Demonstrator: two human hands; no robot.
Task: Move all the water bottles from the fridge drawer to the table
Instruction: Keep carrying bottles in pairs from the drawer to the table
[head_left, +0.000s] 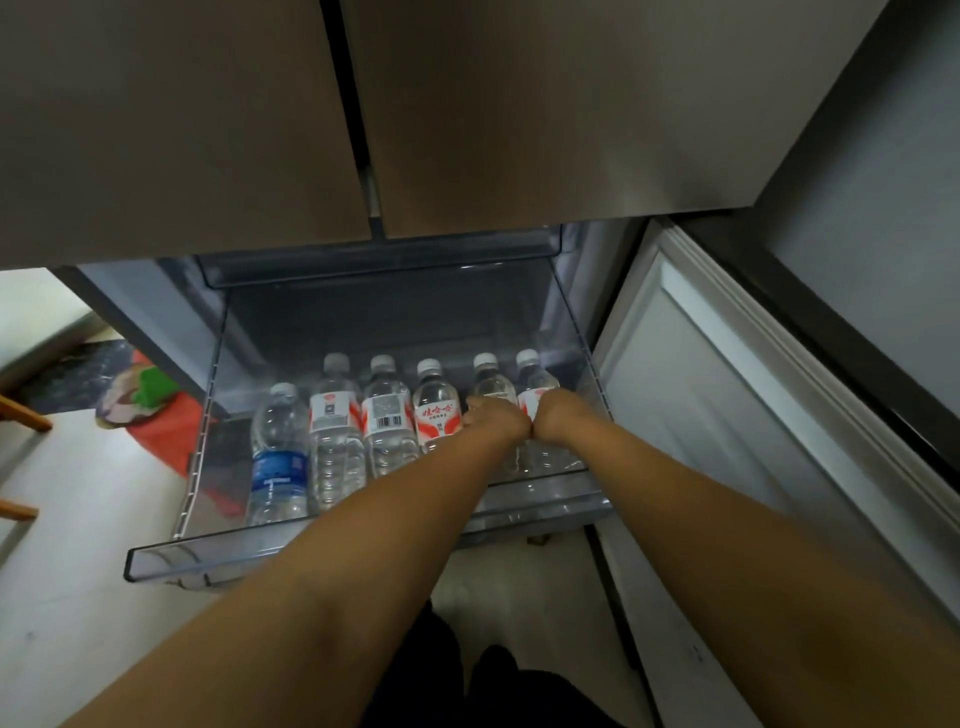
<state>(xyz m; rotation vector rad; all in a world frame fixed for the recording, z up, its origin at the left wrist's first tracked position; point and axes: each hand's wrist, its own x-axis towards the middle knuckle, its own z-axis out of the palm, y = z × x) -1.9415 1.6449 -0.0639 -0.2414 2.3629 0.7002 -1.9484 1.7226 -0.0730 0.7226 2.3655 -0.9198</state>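
Note:
A clear fridge drawer (218, 558) is pulled out below the fridge doors, and several water bottles lie side by side in it with their white caps pointing away from me. A blue-label bottle (278, 457) lies at the far left. Red-label bottles (335, 415) fill the middle. My left hand (496, 415) is wrapped around the second bottle from the right (491, 382). My right hand (561, 415) is closed around the rightmost bottle (535, 379). Both hands touch each other, and the lower parts of those two bottles are hidden by my wrists.
Closed grey fridge doors (519, 130) hang directly above the drawer. An open lower door (727, 415) stands on the right. A red and green bag (150, 400) lies on the pale floor at left, next to wooden furniture legs (26, 415).

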